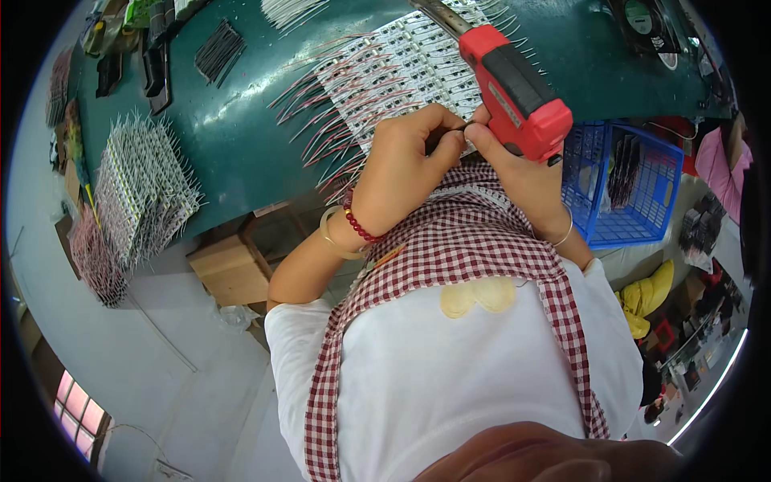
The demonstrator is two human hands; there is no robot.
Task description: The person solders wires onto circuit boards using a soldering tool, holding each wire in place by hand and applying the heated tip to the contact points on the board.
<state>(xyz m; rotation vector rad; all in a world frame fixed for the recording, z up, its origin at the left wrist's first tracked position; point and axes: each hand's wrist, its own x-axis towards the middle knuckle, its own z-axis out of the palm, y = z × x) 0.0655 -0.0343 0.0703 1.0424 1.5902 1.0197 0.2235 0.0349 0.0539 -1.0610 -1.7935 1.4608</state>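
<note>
My left hand (411, 165) and my right hand (522, 181) meet at the table's near edge, fingertips pinched together around a thin dark piece (464, 127). Most of that piece is hidden by my fingers. Above my right hand lies a red and black gun-shaped tool (514, 92), its metal barrel pointing to the far left. The tool's handle overlaps my right fingers, so whether they also grip it cannot be made out. Just beyond my hands is a panel of small white circuit boards (385, 68), with red, white and dark wires sticking out of its edges.
The green table (249, 149) holds stacked wired boards (144, 185) at its left edge and a bundle of black strips (219, 52) farther back. A blue plastic crate (622, 229) stands at right, below table height. Under the table sits a wooden box (229, 273).
</note>
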